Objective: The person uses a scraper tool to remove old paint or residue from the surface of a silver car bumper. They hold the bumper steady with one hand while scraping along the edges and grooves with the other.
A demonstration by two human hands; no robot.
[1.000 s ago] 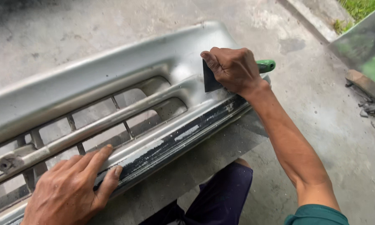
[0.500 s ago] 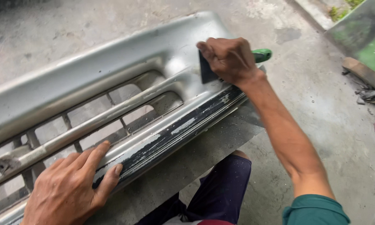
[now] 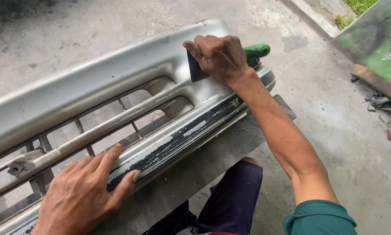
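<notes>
A silver car bumper (image 3: 95,82) with grille slots lies across the concrete floor in front of me. My right hand (image 3: 219,56) grips a scraper (image 3: 196,72) with a dark blade and a green handle (image 3: 257,50), the blade pressed flat on the bumper's upper right face. My left hand (image 3: 84,193) rests palm down on the bumper's lower lip, fingers spread, thumb on the black strip (image 3: 182,139) where the paint is flaked off. It holds nothing.
A dark flat board (image 3: 230,143) lies under the bumper's near edge. My knee in dark trousers (image 3: 230,196) is below it. A green panel (image 3: 378,43), a wooden piece (image 3: 373,80) and small debris sit at the right. Grass shows at the top right.
My right hand and the scraper have slid left and slightly up along the bumper. My left hand has stayed on the lower lip. The view has shifted a little.
</notes>
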